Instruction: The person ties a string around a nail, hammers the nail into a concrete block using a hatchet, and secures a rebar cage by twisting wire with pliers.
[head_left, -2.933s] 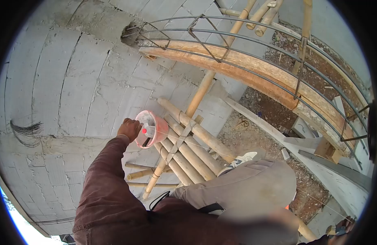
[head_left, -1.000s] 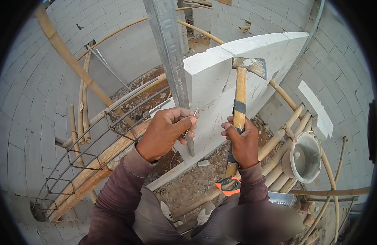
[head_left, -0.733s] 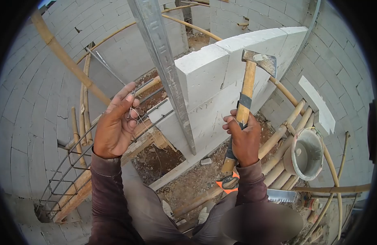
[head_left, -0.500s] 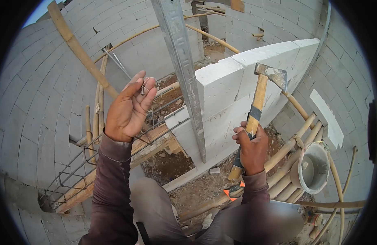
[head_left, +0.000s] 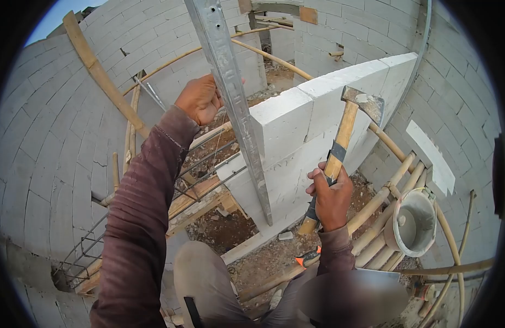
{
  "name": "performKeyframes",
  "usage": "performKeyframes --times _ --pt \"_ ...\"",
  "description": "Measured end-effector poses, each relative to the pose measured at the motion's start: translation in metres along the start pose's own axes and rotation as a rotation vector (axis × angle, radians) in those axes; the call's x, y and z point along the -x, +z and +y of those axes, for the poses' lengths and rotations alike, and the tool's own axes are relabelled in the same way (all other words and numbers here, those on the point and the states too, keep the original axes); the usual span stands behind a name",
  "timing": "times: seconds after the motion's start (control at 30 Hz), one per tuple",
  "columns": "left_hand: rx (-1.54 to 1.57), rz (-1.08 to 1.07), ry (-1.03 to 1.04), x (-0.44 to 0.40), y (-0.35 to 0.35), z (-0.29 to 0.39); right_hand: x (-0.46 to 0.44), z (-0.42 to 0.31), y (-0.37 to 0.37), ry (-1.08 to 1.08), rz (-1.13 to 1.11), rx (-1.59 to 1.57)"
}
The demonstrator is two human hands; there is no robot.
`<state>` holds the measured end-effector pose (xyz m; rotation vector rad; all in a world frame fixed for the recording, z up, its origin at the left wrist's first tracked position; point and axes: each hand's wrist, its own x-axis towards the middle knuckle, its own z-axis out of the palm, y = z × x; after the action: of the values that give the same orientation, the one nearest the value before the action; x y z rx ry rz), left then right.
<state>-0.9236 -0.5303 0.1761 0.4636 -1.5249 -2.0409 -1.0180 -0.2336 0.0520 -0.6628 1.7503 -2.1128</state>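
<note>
Hammer point(head_left: 345, 127) little shifted, the left hand point(head_left: 199, 100) has moved up to the metal post point(head_left: 231, 71). Head-up and slanting, the hammer lies right of the post, the right hand point(head_left: 334, 203) closed round it. The left hand is nearer the post, its hold hidden. One hammer, one post, one bucket point(head_left: 391, 232).
</note>
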Motion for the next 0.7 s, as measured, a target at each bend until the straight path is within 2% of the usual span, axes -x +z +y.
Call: performKeyframes --times 0.07,0.33,0.53,0.7 --pt "0.013 -0.095 -0.107 -0.006 0.011 -0.002 -0.005 -0.008 0.002 -0.038 0.017 0.022" --pt "-0.149 -0.339 -0.199 -0.016 0.026 -0.008 -0.062 -0.053 0.046 -0.299 0.037 0.002" --pt "-0.236 -0.491 -0.298 -0.023 0.029 -0.008 -0.081 -0.061 0.084 -0.308 0.003 0.019" --pt "-0.211 -0.578 -0.347 -0.028 0.031 -0.013 -0.099 -0.038 0.097 -0.351 0.128 0.027"
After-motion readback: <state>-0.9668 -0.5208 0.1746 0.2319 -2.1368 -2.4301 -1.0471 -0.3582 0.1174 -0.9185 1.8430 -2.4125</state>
